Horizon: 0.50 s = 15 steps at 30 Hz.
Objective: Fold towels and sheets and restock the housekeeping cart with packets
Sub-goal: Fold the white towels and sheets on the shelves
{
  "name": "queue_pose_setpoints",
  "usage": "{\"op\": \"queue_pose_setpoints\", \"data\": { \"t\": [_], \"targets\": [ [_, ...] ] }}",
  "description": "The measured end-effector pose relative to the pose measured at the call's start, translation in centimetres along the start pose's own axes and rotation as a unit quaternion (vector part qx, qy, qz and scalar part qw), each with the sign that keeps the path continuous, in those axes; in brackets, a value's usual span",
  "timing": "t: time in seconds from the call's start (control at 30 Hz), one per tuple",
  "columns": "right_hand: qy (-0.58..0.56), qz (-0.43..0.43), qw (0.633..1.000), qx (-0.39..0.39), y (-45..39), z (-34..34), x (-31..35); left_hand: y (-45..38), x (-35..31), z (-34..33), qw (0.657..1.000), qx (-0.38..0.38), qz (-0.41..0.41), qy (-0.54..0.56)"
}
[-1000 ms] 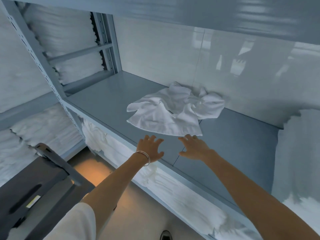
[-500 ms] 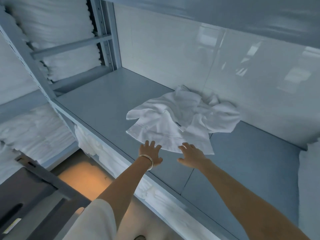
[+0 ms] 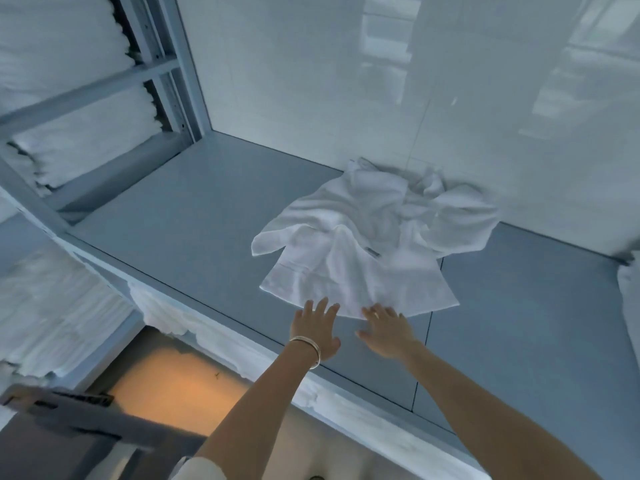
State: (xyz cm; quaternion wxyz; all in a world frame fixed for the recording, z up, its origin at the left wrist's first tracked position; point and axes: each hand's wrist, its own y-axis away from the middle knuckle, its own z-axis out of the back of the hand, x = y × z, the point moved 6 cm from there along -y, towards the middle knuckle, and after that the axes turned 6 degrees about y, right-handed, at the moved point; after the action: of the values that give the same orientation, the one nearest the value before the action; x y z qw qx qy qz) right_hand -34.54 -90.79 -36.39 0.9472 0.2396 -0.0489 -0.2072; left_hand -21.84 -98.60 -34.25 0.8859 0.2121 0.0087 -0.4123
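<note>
In the head view, a crumpled white towel (image 3: 367, 244) is lying on the grey shelf (image 3: 180, 216), bunched against the glossy wall (image 3: 311, 81) behind it, its near hem spreading flat toward the shelf's front edge. The left hand (image 3: 317, 329), wearing a bracelet (image 3: 310, 349), is reaching with a wide grip, fingers straight and just short of the towel's near hem, while the right hand (image 3: 388, 329) is resting its spread fingertips on that hem. Stacked white linens (image 3: 65, 306) are sitting left of the towel, beyond the shelf's corner post.
</note>
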Motion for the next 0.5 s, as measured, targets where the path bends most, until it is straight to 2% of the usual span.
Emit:
{"op": "queue_pose_setpoints", "data": {
  "t": [0.17,0.3,0.43,0.5],
  "targets": [
    [0.027,-0.019,0.998,-0.051,2.4,-0.8,-0.5,-0.2,0.2,-0.5,0.999,0.023,-0.027,-0.019],
    [0.049,-0.048,0.995,-0.073,5.5,-2.0,-3.3,0.0,-1.6,-1.4,0.997,0.021,-0.065,-0.028],
    [0.067,-0.105,0.984,-0.124,9.0,-4.1,-8.3,-0.1,-4.4,-1.5,0.99,-0.012,-0.134,-0.036],
    [0.054,-0.145,0.982,-0.106,10.7,-5.2,-10.4,0.1,-6.5,-1.4,0.983,-0.027,-0.176,-0.046]
  ]
}}
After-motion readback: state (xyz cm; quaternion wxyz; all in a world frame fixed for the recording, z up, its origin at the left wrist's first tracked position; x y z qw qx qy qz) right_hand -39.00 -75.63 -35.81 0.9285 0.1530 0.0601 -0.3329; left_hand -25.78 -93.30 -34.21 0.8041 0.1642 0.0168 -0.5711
